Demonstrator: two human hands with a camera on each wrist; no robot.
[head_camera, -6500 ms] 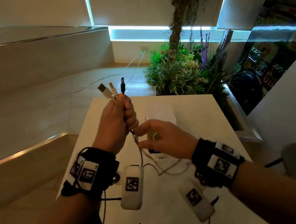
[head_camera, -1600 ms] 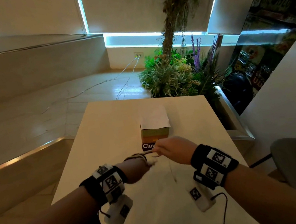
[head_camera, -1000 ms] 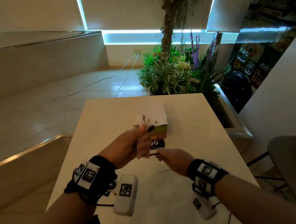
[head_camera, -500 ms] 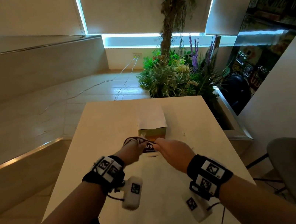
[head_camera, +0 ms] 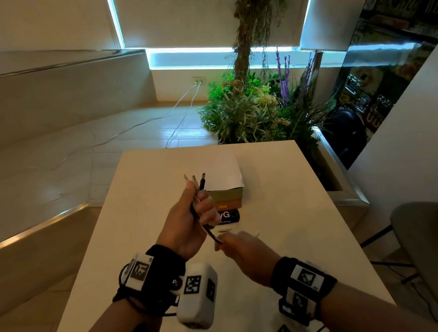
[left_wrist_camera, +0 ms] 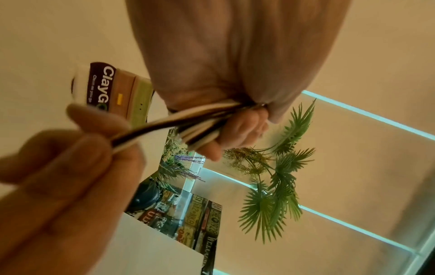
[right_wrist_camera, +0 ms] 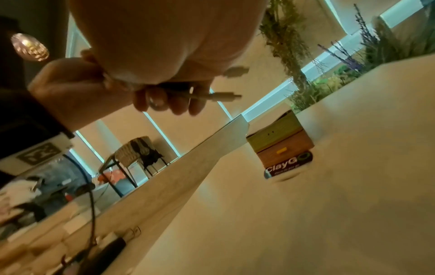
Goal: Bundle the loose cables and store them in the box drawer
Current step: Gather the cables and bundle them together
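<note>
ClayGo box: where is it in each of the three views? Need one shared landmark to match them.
Head: box centre, just behind the left hand.
Left wrist: box upper left, rotated sideways.
Right wrist: box right of centre, on the table.
Shared landmark: the cables.

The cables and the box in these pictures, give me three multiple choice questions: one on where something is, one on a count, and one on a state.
1. Where does the box stand?
A. on the floor
B. on the white table, beyond the hands
C. on the chair

2. How many connector ends stick up above the left hand?
A. one
B. three
C. six

3. What is the right hand doing?
A. lying flat on the table
B. pinching the cables just below the left hand
C. pulling the drawer open

Answers:
1 B: the head view shows the box on the tabletop past both hands.
2 B: three tips rise from the fist in the head view.
3 B: the left wrist view shows its fingers closed on the strands.
</note>
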